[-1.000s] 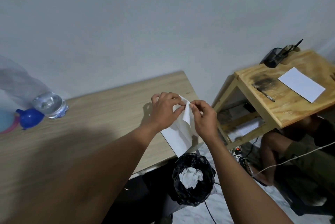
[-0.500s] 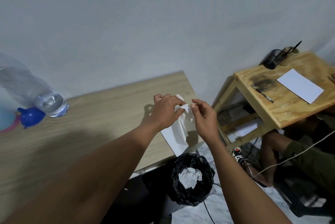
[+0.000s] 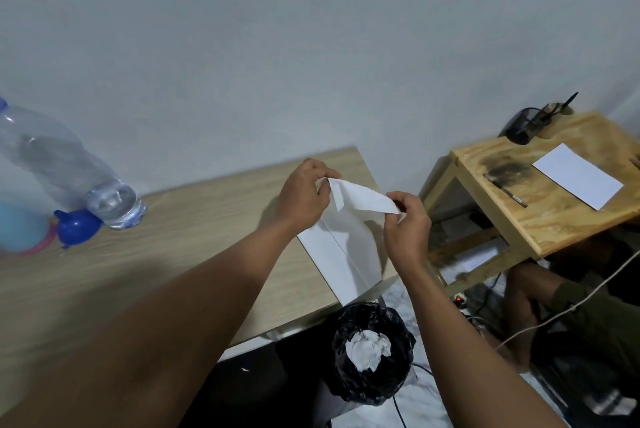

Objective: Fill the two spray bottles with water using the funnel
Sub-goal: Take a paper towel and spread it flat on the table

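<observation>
Head view, frame centre: my left hand (image 3: pixel 302 198) and right hand (image 3: pixel 407 223) pinch a white tissue (image 3: pixel 360 199) taut between them.

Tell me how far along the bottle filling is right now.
Done: cannot tell; no spray bottle is clearly in view. A used crumpled tissue lies in the black-lined bin. In hand: left hand and right hand stretch a white tissue above the white box. Left: the big clear water bottle and a blue item beside it sit untouched at the table's far left.
</observation>
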Tool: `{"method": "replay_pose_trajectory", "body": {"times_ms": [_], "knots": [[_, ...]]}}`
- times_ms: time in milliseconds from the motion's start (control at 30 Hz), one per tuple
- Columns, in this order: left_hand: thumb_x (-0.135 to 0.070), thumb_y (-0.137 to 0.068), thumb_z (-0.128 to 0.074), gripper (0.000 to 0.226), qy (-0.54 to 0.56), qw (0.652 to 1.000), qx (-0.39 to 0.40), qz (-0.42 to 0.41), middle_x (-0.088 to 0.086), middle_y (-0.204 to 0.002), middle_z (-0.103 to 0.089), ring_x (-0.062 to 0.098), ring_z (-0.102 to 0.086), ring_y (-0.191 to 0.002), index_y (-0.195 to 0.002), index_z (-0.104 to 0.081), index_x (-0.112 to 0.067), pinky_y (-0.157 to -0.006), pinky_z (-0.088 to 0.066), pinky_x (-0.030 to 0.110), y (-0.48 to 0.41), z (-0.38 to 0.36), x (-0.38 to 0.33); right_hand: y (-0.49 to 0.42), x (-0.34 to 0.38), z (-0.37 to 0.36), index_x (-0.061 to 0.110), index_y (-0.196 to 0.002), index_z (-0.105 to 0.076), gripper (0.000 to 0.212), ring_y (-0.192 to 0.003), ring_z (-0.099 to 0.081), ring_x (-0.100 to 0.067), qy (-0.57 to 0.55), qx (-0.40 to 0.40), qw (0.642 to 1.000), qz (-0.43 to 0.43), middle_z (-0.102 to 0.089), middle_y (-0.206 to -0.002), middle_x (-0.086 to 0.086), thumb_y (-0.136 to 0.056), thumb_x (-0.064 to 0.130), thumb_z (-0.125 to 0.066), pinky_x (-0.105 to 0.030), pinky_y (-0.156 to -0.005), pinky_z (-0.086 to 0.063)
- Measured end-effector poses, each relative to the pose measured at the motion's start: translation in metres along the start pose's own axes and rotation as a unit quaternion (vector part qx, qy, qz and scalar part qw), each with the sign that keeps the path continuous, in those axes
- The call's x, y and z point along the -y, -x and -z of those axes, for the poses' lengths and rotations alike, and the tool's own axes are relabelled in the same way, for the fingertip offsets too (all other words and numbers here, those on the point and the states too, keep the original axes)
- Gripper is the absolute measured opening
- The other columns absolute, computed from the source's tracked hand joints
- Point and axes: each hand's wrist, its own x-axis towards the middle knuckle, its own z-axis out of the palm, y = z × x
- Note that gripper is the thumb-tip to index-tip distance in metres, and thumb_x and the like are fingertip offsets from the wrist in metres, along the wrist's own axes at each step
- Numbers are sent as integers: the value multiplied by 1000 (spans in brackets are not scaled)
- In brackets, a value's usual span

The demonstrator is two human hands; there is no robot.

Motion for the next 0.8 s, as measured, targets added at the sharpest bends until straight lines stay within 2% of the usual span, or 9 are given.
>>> {"method": "replay_pose_trajectory", "body": {"times_ms": [100,167,233,400,500,567,667,733,800], "knots": [[-4,-89,-57,26,59,997,-16,49,-11,-101,-64,-9,-54,-63,-97,-74,-21,-71,-44,18,5,16,1,0,5,-4,17,-111,-67,26,-98,-61,-14,10,30,999,44,-64,-104,7,-92,3,-55,-35,-87,-54],[-8,-89,-60,18,116,986,-19,116,-11,-93,-71,4,-64,-62,-96,-74,-19,-68,-53,28,9,31,3,2,11,-11,18,-110,-68,28,-97,-62,-14,7,42,997,61,-64,-102,8,-91,3,-54,-37,-87,-54],[-10,-88,-64,15,173,969,-32,171,-10,-101,-74,22,-73,-73,-96,-75,-16,-74,-60,36,16,50,9,6,19,-22,18,-108,-69,28,-96,-62,-13,3,52,997,63,-65,-102,8,-90,2,-55,-37,-87,-53],[-8,-81,-63,21,170,957,-87,217,-11,-94,-76,11,-71,-92,-89,-79,-19,-91,-56,34,48,101,38,22,39,-59,22,-100,-69,20,-95,-62,-17,-9,112,992,64,-62,-103,5,-92,7,-58,-35,-83,-53],[-19,-81,-73,11,185,942,-140,245,-12,-74,-73,11,-69,-78,-71,-78,-20,-82,-55,30,74,134,55,38,54,-86,19,-102,-68,19,-86,-68,-18,-50,172,984,-5,-64,-109,1,-94,9,-54,-39,-80,-58],[-18,-80,-77,4,167,938,-170,250,-10,-74,-74,7,-68,-73,-77,-79,-20,-75,-53,22,95,156,68,54,69,-106,17,-101,-68,18,-81,-73,-19,-118,228,964,-64,-71,-105,-1,-94,8,-54,-44,-76,-61],[-12,-78,-79,13,126,941,-173,260,-4,-65,-67,5,-53,-53,-89,-77,-17,-62,-45,14,129,189,92,83,92,-133,18,-98,-70,17,-89,-72,-12,-158,260,951,-62,-74,-102,3,-89,5,-64,-29,-78,-59],[-6,-77,-77,17,112,939,-178,273,5,-72,-69,11,-54,-58,-92,-74,-14,-62,-48,17,149,212,108,103,109,-151,18,-99,-72,22,-95,-70,-11,-180,273,942,-69,-74,-105,1,-85,2,-66,-22,-78,-56],[2,-76,-75,24,113,935,-194,277,7,-92,-74,15,-65,-71,-96,-71,-11,-68,-52,19,168,237,124,123,124,-172,19,-96,-75,23,-94,-70,-17,-223,284,927,-102,-74,-103,-4,-87,3,-61,-30,-82,-56]]}}
